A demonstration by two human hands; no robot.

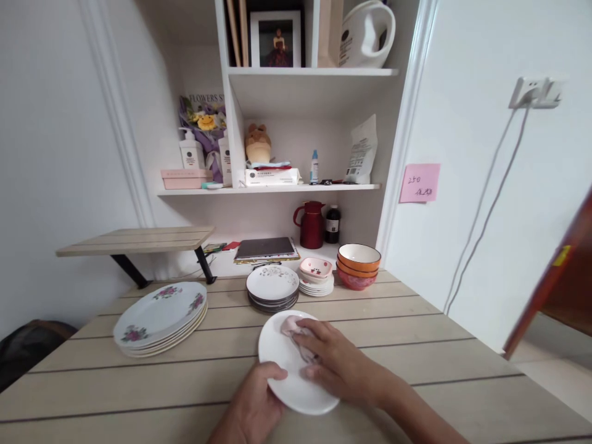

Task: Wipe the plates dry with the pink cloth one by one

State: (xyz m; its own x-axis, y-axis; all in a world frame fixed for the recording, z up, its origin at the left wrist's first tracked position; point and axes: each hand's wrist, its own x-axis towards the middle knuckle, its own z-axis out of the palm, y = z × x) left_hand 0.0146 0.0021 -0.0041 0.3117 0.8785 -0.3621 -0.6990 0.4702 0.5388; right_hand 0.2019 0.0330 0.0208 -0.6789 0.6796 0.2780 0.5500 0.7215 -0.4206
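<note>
A plain white plate [277, 351] lies on the wooden table [416, 333] just in front of me. My left hand [256, 398] grips its near left rim, thumb on top. My right hand [330, 357] rests on the plate with its fingers pressed flat on a small pink cloth [291, 325] that lies on the plate's face. Part of the cloth is hidden under my fingers.
Behind the plate stand a stack of small patterned plates [272, 285], a pile of small dishes with a pink bowl [316, 271] and orange bowls [359, 262]. A stack of large rose-patterned plates [160, 317] lies at the left. Shelves [296, 188], a red jug [311, 224] and a low side shelf [139, 239] lie farther back.
</note>
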